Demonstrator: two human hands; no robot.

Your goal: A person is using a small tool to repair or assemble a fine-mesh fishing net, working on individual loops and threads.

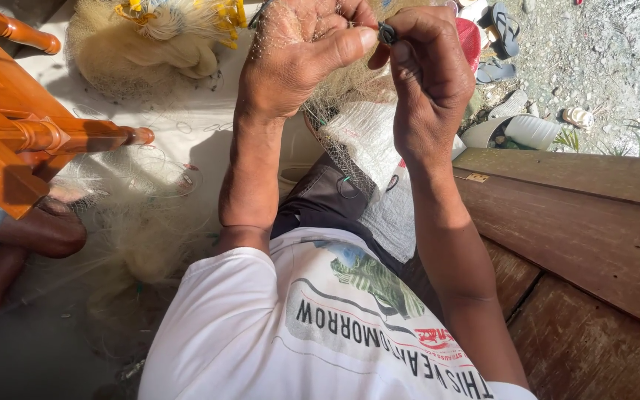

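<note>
A small dark weight is being pinched between the thumb of the left hand and the fingers of the right hand, up near the top of the view. It is looking tiny, round and almost black. Both hands are being kept closed around it, and thin strands of the fishing net are being held in the left hand too. The net is pale, fine and see-through, and it is being draped down from the hands onto the lap.

A white woven sack with some red and dark print on it is being kept on the lap, under the net. A bigger heap of net with yellow floats is being left on the white floor at the top left. An orange wooden chair is being seen at the left. Brown wooden boards are being seen at the right. Sandals are being left on the grey gravel beyond.
</note>
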